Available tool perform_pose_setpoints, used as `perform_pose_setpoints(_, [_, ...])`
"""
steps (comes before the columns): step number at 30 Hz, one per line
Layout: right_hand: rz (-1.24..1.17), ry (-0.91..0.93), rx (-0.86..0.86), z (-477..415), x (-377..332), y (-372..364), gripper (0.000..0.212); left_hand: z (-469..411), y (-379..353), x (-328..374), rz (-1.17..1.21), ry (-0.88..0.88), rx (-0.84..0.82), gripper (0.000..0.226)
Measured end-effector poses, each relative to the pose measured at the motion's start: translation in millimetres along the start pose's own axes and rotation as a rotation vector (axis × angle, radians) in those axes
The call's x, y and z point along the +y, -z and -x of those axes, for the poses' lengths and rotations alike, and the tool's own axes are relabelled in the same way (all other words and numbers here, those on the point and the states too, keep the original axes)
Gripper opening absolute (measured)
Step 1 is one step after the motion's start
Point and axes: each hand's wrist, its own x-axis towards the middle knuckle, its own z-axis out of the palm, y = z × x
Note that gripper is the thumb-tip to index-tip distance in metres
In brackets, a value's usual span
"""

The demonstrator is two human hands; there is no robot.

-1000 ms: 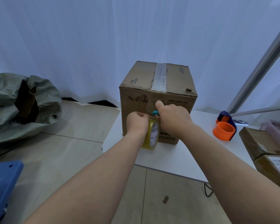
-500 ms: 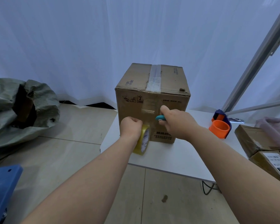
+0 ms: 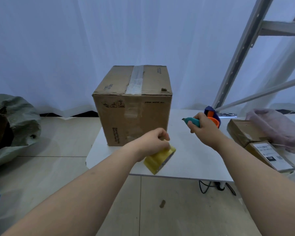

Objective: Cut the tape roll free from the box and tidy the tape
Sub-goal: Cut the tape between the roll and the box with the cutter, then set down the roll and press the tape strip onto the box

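Note:
A brown cardboard box [image 3: 134,106] stands on the white table [image 3: 186,160], with clear tape along its top seam and down its front face. My left hand [image 3: 152,143] grips a yellow tape roll [image 3: 160,158] a little in front of the box, clear of its face. My right hand [image 3: 203,128] is to the right of the box and holds a teal utility knife [image 3: 192,121], its blade tip pointing left toward the box.
An orange and blue tape dispenser [image 3: 213,116] sits behind my right hand. Flat cardboard parcels [image 3: 255,142] and a pink bag [image 3: 278,128] lie at the table's right. A grey sack [image 3: 12,123] is on the floor at left. A metal frame [image 3: 245,57] rises at right.
The tape roll has come away from the box front and moved toward me in my left hand. My right hand has swung right with the knife, away from the box.

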Motion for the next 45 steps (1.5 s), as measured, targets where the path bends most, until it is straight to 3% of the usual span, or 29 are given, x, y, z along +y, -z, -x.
perform_pose_setpoints(3, [-0.02,-0.128,0.095,3.3,31.6,14.6,0.013,-13.3,-31.9,18.9,-0.175,-0.104,-0.007,0.022])
perform_pose_setpoints(6, [-0.027,-0.28,0.175,7.3,64.5,26.2,0.024,-32.3,-62.1,28.0,-0.355,-0.25,0.073,0.026])
perform_pose_setpoints(13, [-0.137,-0.511,0.202,14.9,116.5,21.3,0.034,-101.4,-85.0,17.6,-0.778,-0.472,0.152,0.039])
perform_pose_setpoints(19, [-0.111,-0.578,0.135,3.6,130.1,-2.1,0.025,-129.4,-95.7,-3.5,-0.934,-0.517,0.149,0.047])
perform_pose_setpoints(27, [0.082,-0.613,0.054,2.6,134.1,-7.2,0.032,-131.1,-98.9,0.4,-0.98,-0.481,0.205,0.06])
perform_pose_setpoints(31, [0.189,-0.566,0.011,4.9,121.4,1.5,0.046,-120.1,-90.5,6.6,-0.976,-0.48,0.229,0.049])
perform_pose_setpoints(36, [0.118,-0.448,0.056,7.5,77.7,9.9,0.042,-92.1,-70.3,22.1,-0.975,-0.51,0.276,0.046])
perform_pose_setpoints(45, [0.05,-0.007,0.164,18.2,-22.7,-8.2,0.024,-11.2,-8.1,4.0,-0.877,-0.555,0.448,0.037])
